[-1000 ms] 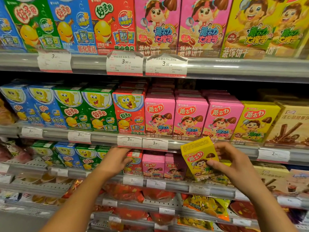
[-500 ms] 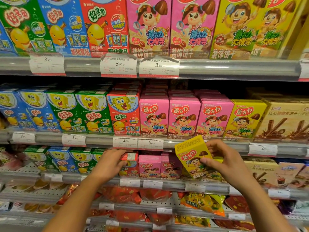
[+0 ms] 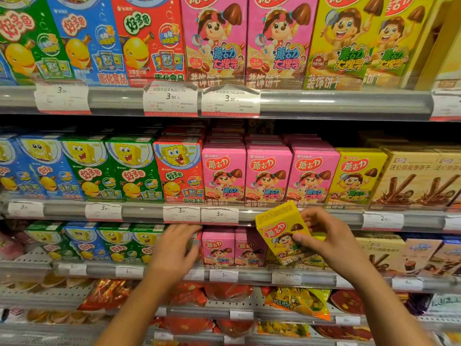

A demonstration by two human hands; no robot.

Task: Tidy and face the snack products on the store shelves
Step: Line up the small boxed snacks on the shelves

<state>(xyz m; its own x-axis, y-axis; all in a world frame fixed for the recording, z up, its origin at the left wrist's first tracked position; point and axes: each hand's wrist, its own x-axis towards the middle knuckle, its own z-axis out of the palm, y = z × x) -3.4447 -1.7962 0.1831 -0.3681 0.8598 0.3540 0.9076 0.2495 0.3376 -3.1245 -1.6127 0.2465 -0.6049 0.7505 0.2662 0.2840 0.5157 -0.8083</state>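
My right hand (image 3: 326,239) pinches a small yellow snack box (image 3: 280,229), tilted to the left, in front of the third shelf's yellow row. My left hand (image 3: 174,248) reaches into the same shelf and covers a red snack box (image 3: 198,239), of which only a sliver shows; its fingers look loosely curved against the box. Two pink boxes (image 3: 233,247) stand upright between my hands. Whether the left hand grips the red box is hidden.
Above, a shelf rail (image 3: 324,216) with price tags carries rows of blue, green, red, pink and yellow boxes (image 3: 267,174). Brown wafer boxes (image 3: 419,178) stand to the right. Bagged snacks (image 3: 296,302) lie on the lower shelves. Green and blue boxes (image 3: 99,242) fill the third shelf's left.
The view has moved closer to the shelves. My right hand keeps hold of the tilted yellow box. My left hand stays on the red box.
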